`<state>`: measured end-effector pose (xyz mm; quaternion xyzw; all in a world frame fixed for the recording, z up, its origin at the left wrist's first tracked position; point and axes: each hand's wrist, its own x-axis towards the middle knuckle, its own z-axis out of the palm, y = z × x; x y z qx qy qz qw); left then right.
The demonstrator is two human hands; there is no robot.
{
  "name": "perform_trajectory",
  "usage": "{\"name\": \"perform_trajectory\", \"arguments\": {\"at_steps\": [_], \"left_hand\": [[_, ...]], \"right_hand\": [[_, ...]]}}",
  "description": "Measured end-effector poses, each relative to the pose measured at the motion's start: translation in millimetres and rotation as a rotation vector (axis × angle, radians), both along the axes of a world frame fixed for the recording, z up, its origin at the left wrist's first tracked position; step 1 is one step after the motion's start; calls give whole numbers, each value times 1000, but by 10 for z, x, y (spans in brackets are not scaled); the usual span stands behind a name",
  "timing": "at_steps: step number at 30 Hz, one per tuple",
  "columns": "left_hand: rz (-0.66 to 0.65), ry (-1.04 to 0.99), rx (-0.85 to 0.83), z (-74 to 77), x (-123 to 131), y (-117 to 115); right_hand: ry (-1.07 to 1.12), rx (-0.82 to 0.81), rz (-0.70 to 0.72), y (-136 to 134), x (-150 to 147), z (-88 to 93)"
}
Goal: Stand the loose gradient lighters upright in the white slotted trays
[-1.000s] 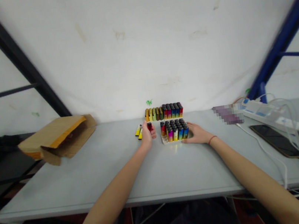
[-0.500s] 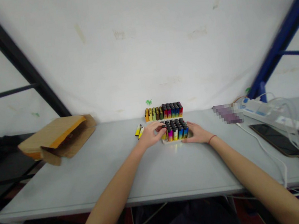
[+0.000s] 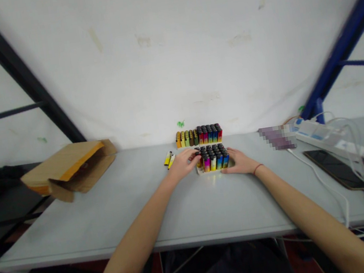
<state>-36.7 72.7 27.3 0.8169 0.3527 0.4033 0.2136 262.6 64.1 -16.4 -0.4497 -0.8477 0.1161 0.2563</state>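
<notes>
A low white tray [image 3: 212,172] holds upright lighters [image 3: 216,158] with black tops and pink, yellow and blue bodies. At its left end, my left hand [image 3: 182,163] has thumb and fingers closed around a lighter's dark top; the fingers hide much of that lighter. My right hand [image 3: 240,163] grips the tray's right side, thumb at the front corner and fingers farther back. Two yellow-and-white lighters [image 3: 170,160] lie on the table just left of my left hand.
Behind the tray, against the wall, stand a block of yellow and green lighters [image 3: 187,139] and a block of multicoloured lighters [image 3: 209,134]. An opened cardboard box [image 3: 70,167] lies left. On the right are a phone [image 3: 335,168], a power strip [image 3: 329,139] and white cables [image 3: 318,175].
At the tray's front left corner, the yellow lighter has shifted back from the front edge, baring some white tray. My left hand has moved only slightly; my right hand stays in place.
</notes>
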Motion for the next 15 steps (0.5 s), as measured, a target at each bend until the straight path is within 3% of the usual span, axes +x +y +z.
{"name": "perform_trajectory", "arguments": {"at_steps": [5, 8, 12, 15], "left_hand": [[-9, 7, -18, -35, 26, -12], [15, 94, 55, 15, -21, 2], [334, 180, 104, 165, -208, 93], [597, 439, 30, 220, -360, 157]], "right_hand": [[-26, -2, -20, 13, 8, -23], [-31, 5, -13, 20, 17, -36], [-50, 1, -16, 17, 22, -34], [-76, -9, -22, 12, 17, -25]]}}
